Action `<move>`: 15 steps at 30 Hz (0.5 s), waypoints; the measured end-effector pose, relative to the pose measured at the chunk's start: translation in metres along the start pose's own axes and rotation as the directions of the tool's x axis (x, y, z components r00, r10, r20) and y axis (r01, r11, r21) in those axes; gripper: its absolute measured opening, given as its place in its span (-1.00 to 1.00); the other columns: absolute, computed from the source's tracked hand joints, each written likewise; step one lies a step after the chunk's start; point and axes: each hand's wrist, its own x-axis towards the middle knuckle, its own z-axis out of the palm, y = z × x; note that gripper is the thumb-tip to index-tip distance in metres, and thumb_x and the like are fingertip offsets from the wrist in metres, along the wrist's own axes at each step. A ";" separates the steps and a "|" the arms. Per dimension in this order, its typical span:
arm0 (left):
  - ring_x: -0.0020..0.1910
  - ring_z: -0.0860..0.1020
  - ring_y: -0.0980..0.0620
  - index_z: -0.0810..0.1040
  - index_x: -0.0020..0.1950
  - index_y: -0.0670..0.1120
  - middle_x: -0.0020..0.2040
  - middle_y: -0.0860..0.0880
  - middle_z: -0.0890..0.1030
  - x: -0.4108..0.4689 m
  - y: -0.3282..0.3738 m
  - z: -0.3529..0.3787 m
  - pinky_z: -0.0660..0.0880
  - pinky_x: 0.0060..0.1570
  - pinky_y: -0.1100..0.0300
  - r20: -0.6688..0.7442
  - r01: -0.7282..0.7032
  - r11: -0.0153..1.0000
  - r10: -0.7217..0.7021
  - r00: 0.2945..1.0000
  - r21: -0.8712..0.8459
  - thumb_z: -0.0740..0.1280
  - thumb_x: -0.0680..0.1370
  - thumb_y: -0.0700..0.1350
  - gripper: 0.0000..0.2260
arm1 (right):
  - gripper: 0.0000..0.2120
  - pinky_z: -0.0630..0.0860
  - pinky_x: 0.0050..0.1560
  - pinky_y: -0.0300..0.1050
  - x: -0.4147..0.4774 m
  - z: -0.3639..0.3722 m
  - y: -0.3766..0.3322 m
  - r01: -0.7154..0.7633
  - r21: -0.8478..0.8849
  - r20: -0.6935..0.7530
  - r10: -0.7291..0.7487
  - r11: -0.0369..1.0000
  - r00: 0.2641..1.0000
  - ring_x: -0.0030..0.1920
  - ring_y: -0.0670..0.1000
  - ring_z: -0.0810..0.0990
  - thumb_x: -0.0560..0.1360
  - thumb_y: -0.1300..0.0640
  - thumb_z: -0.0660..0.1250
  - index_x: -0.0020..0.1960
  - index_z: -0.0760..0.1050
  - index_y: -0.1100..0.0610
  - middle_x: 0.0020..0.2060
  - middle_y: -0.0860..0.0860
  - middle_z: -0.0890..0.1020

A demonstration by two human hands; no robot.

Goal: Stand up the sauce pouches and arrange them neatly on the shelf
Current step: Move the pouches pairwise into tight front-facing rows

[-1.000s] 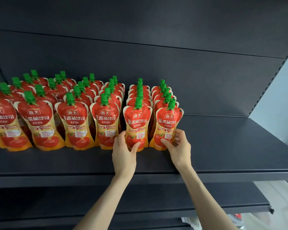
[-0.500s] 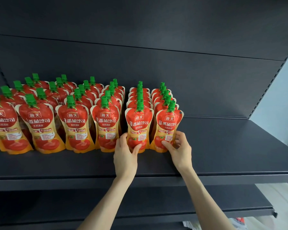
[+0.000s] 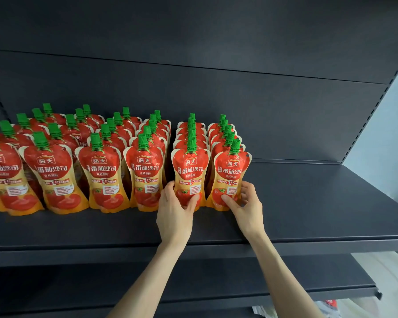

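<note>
my left hand [image 3: 174,212] is gripping the lower part of the second-row pouch [image 3: 190,173], thumb on its face, fingers curling round its left edge. my right hand [image 3: 246,207] is pinching the base of the end-row pouch [image 3: 231,177], thumb in front, fingers round its right edge. both pouches are standing upright at the front of the shelf [image 3: 308,203], heading the two rightmost rows.

The leftmost pouch [image 3: 0,177] is cut by the left edge. Rear pouches [image 3: 199,136] show little but caps behind the front pouches [image 3: 145,171]. Label small print is unreadable.
</note>
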 end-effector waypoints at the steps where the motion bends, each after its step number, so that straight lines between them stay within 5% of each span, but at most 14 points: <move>1: 0.21 0.49 -0.05 0.32 0.33 -0.12 0.23 -0.08 0.50 0.001 0.001 0.000 0.56 0.01 -0.01 0.000 0.003 1.000 -0.003 1.000 0.000 0.39 0.43 0.14 -0.42 | -0.58 0.45 -0.15 -0.56 0.000 0.000 0.000 -0.001 0.002 0.003 0.001 1.000 1.000 -0.04 -0.25 0.54 0.43 0.13 0.44 0.21 0.36 0.08 0.02 -0.11 0.56; 15: 0.20 0.50 -0.05 0.36 0.32 -0.13 0.22 -0.09 0.52 0.007 -0.011 0.001 0.52 0.02 0.07 -0.001 -0.057 0.998 0.057 0.998 -0.017 0.36 0.46 0.10 -0.48 | -0.60 0.46 -0.15 -0.55 0.002 0.001 0.002 -0.006 -0.013 0.026 0.006 1.000 1.000 -0.06 -0.27 0.53 0.46 0.13 0.41 0.23 0.35 0.09 0.02 -0.13 0.55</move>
